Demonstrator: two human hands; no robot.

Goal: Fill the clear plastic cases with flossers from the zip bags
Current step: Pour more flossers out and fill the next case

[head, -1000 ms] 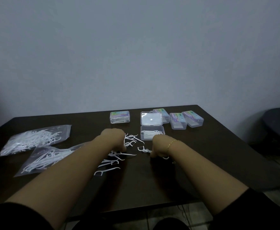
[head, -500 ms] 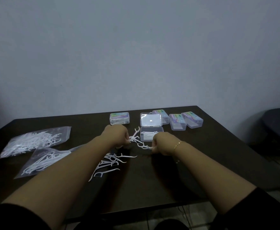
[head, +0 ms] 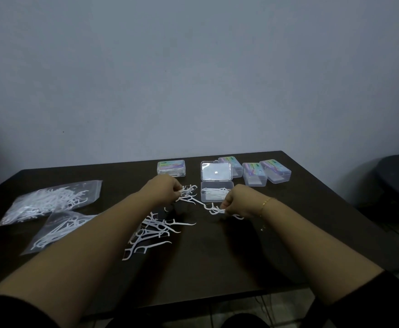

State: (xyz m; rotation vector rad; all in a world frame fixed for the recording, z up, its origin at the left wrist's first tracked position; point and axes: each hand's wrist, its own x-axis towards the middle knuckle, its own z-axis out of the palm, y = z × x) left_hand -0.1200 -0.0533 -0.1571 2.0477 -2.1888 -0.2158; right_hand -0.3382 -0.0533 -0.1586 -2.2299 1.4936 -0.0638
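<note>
Head view: left hand [head: 164,191] pinches a few flossers [head: 187,190]; right hand [head: 237,201] pinches others [head: 215,210] — the open case [head: 216,194] sits between both grips, just beyond.

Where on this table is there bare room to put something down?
The table's right side, past the right hand, is bare, as is the near edge. It is crowded left with zip bags, centre with loose flossers, back with cases.

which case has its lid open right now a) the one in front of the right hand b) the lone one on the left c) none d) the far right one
a: the open case, lid flipped back, sits by the right hand with flossers inside.
</note>
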